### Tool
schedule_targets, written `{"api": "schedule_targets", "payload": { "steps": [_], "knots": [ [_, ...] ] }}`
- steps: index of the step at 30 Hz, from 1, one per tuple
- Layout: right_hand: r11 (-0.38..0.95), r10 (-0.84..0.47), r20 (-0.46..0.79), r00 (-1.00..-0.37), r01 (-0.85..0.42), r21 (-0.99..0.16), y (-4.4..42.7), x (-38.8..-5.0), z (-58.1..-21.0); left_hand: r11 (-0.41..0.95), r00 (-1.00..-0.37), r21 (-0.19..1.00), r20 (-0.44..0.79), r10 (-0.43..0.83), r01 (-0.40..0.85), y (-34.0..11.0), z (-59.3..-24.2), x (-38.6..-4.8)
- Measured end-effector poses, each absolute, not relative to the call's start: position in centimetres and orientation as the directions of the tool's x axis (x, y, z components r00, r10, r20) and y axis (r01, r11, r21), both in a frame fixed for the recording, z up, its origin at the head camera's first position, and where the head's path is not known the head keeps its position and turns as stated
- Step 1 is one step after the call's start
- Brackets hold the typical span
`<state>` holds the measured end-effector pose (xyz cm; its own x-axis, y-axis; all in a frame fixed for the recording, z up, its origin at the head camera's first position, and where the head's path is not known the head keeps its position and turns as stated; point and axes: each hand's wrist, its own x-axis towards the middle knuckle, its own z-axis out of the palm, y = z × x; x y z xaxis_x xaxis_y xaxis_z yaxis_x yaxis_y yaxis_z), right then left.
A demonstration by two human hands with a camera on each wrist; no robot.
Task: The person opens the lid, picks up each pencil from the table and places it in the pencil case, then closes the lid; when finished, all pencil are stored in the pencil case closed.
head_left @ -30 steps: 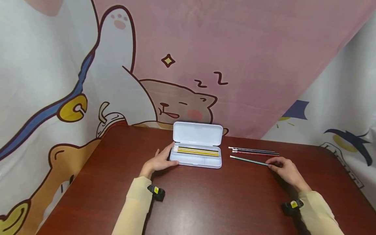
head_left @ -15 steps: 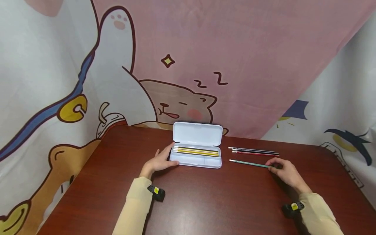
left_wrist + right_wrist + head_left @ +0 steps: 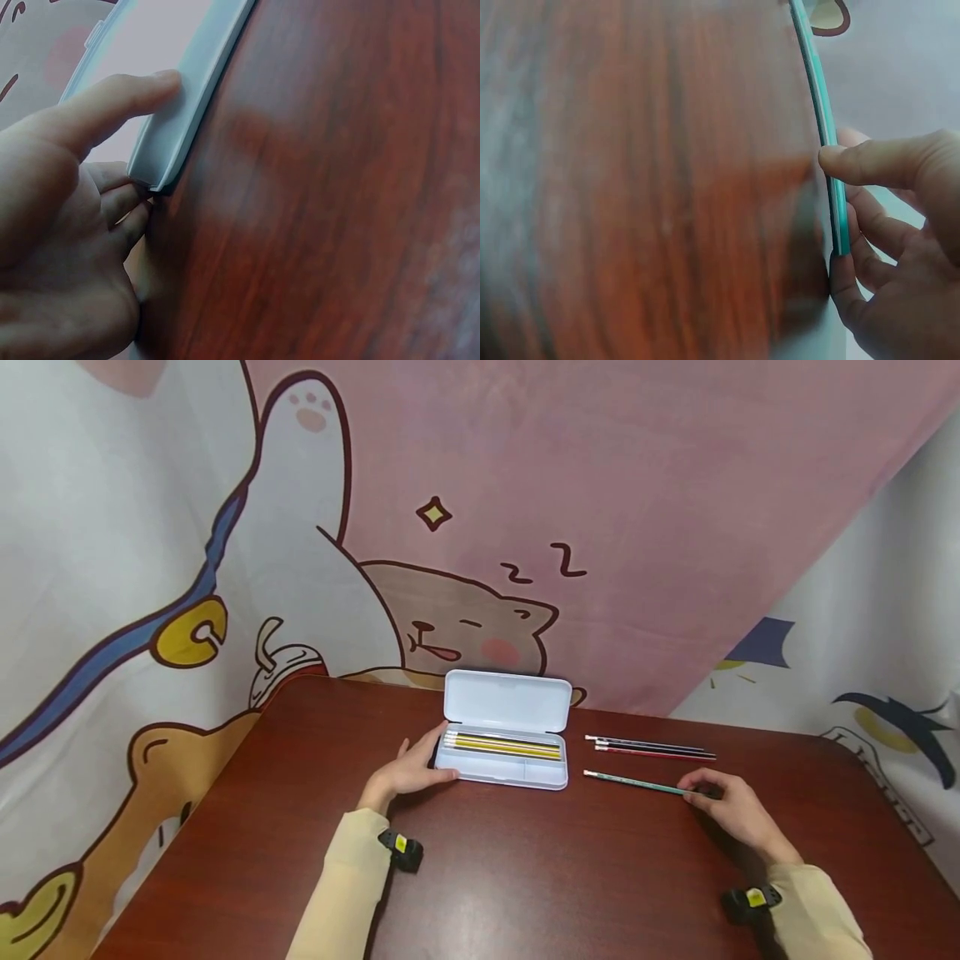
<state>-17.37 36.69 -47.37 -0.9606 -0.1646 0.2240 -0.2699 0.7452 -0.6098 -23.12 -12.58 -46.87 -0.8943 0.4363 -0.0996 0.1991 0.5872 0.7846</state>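
Observation:
A white pencil case [image 3: 471, 767] stands with its lid up, holding several yellow and black striped pencils [image 3: 502, 746] in its rear compartment. My left hand [image 3: 408, 768] grips the case's left end; in the left wrist view its thumb [image 3: 154, 91] lies over the case wall and the other fingers bend against the end. To the right of the case, my right hand [image 3: 726, 800] pinches a green pencil [image 3: 633, 782] near its right end, between thumb [image 3: 855, 161] and fingers. The pencil's white eraser end points left, toward the case.
Right of the case, beyond the green pencil, lie a red pencil [image 3: 645, 752] and dark pencils [image 3: 660, 745], roughly parallel. Everything rests on a brown wooden table [image 3: 510, 877]. Behind its far edge hangs a pink and white cartoon curtain [image 3: 660, 527].
My right hand and the green pencil have shifted slightly toward me, with the pencil's eraser end moving nearer as well. The left hand stays on the case.

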Motion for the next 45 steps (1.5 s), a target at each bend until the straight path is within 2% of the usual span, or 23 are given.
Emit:
{"api": "schedule_targets", "payload": {
  "steps": [14, 23, 34, 45],
  "knots": [
    [0.670, -0.154, 0.237, -0.959, -0.278, -0.689, 33.3, -18.1, -46.8, 0.598, -0.893, 0.776, -0.107, 0.437, 0.199, -12.9, -46.8, -23.3],
    [0.670, -0.108, 0.237, -0.966, -0.247, -0.700, 31.0, -18.6, -46.7, 0.593, -0.895, 0.781, -0.104, 0.435, 0.197, -12.7, -46.9, -23.2],
    [0.695, -0.113, 0.249, -0.962, -0.256, -0.672, 27.7, -19.2, -46.7, 0.591, -0.896, 0.785, -0.111, 0.430, 0.187, -12.8, -46.8, -23.0],
    [0.642, -0.115, 0.217, -0.969, -0.239, -0.728, 24.2, -20.3, -47.2, 0.595, -0.896, 0.780, -0.108, 0.430, 0.192, -12.6, -47.0, -23.2]
  ]
}}
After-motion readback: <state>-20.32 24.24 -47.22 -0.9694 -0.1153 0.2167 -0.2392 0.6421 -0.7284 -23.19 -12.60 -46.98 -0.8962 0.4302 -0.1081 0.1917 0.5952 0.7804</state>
